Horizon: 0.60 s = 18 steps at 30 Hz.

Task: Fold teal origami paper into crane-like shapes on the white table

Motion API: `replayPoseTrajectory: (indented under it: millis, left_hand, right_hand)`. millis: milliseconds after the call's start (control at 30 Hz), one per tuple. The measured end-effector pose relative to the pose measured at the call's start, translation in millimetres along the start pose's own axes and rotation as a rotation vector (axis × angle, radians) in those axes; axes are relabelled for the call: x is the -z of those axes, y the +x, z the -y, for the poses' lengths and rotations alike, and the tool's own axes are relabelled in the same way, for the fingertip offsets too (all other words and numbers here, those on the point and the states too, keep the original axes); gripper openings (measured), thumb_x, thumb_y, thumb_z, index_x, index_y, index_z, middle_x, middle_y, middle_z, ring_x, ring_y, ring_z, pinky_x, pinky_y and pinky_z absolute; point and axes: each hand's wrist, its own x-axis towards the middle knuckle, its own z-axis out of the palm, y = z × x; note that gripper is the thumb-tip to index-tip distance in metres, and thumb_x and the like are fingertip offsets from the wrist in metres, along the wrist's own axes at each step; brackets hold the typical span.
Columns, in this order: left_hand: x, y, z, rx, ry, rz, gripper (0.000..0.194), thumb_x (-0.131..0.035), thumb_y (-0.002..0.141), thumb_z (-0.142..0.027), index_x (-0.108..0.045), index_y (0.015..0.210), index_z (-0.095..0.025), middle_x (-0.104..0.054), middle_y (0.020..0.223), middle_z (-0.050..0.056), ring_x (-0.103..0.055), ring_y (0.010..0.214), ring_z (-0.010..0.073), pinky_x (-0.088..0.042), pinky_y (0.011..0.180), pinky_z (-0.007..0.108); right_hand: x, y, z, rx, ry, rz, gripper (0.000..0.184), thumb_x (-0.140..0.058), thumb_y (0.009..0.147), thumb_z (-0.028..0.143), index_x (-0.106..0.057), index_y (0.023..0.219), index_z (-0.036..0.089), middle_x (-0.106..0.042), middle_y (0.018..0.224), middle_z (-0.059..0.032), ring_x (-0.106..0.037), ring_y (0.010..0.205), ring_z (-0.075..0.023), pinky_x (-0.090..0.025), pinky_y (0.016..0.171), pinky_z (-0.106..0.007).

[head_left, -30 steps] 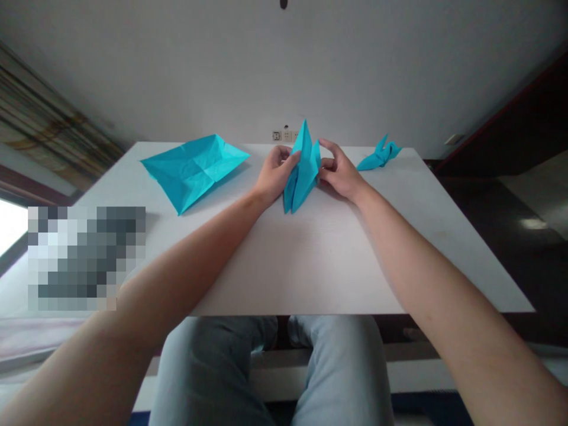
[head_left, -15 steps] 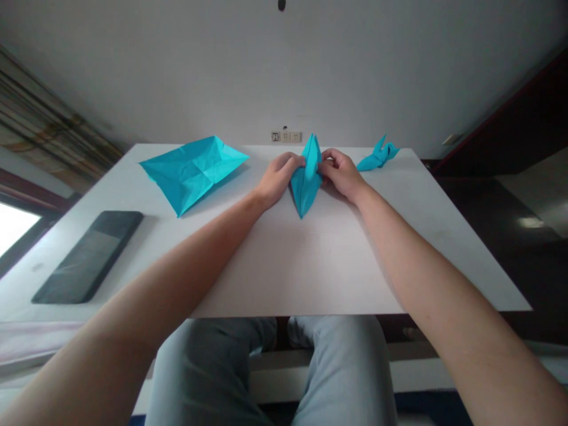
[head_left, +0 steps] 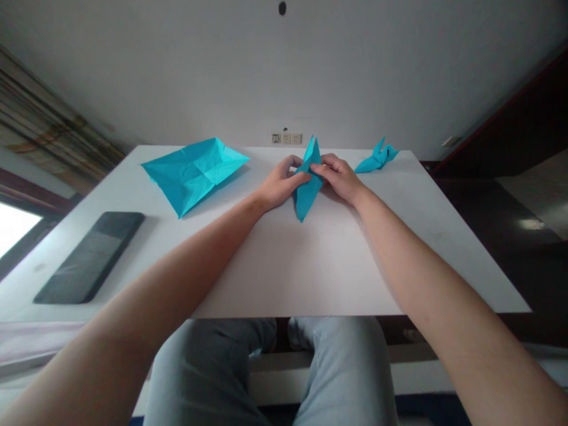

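Jeans knees (head_left: 208, 373) below white table (head_left: 284, 266), near edge closest to me. L hand (head_left: 280, 184) & R hand (head_left: 339, 178) both closed on folded blue origami piece (head_left: 307, 196), pinching it from either side, mid-table near back edge. Dark flat slab (head_left: 89, 257) lies L, creased open blue sheet (head_left: 195, 174) beyond it. Small folded blue figure (head_left: 377, 157) sits R of hands. Wall sockets (head_left: 286, 138) behind.

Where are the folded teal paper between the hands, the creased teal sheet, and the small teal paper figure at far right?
Folded teal paper (head_left: 305, 201): head view, on its lower flap.
Creased teal sheet (head_left: 194, 174): head view, on its central crease.
Small teal paper figure (head_left: 376, 161): head view, on its middle.
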Motion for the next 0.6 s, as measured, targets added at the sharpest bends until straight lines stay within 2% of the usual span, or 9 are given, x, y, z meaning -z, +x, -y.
replayPoseTrajectory:
  millis: [133,233,367,500,600]
  left_hand:
    - [-0.1,2.3,0.3,-0.041,0.059,-0.029,0.018,-0.080,0.100,-0.031,-0.066,0.107,-0.022,-0.075,0.091,0.000,-0.072,0.089,0.0183,-0.054,0.076,0.027]
    - [-0.1,3.8,1.2,-0.053,0.081,-0.069,0.014,-0.076,0.105,-0.032,-0.065,0.104,-0.022,-0.073,0.093,0.001,-0.070,0.093,0.0191,-0.055,0.081,0.029]
    - [0.3,7.0,5.9,-0.048,0.116,-0.163,0.012,-0.075,0.107,-0.030,-0.066,0.106,-0.023,-0.072,0.100,0.003,-0.070,0.099,0.0207,-0.057,0.087,0.031]
    - [-0.7,7.2,8.4,-0.014,0.073,-0.193,0.020,-0.078,0.105,-0.026,-0.062,0.116,-0.026,-0.072,0.101,0.002,-0.070,0.089,0.0183,-0.056,0.077,0.029]
    - [-2.0,5.5,7.3,-0.006,0.047,-0.160,0.025,-0.081,0.105,-0.029,-0.057,0.111,-0.026,-0.070,0.095,-0.001,-0.068,0.081,0.0152,-0.051,0.070,0.026]
  right_hand:
    - [-2.6,-1.4,4.4,-0.036,0.075,0.019,0.057,-0.098,0.082,0.076,-0.072,0.090,0.025,-0.061,0.082,0.0022,-0.053,0.080,-0.0174,-0.046,0.074,-0.032]
    - [-3.9,-2.5,3.5,-0.067,0.134,0.055,0.053,-0.100,0.081,0.069,-0.074,0.093,0.025,-0.061,0.079,0.0034,-0.051,0.076,-0.0165,-0.046,0.074,-0.033]
    - [-3.3,-2.4,0.5,-0.084,0.122,0.023,0.047,-0.099,0.082,0.062,-0.071,0.089,0.025,-0.061,0.079,0.0024,-0.053,0.078,-0.0172,-0.046,0.074,-0.033]
    - [-2.4,-2.2,2.7,-0.084,0.104,-0.001,0.045,-0.096,0.085,0.060,-0.066,0.086,0.026,-0.056,0.078,0.0029,-0.050,0.078,-0.0172,-0.043,0.072,-0.033]
    - [-1.5,-2.6,6.1,-0.070,0.074,-0.014,0.049,-0.095,0.085,0.063,-0.062,0.083,0.026,-0.051,0.077,0.0035,-0.047,0.077,-0.0168,-0.041,0.072,-0.033]
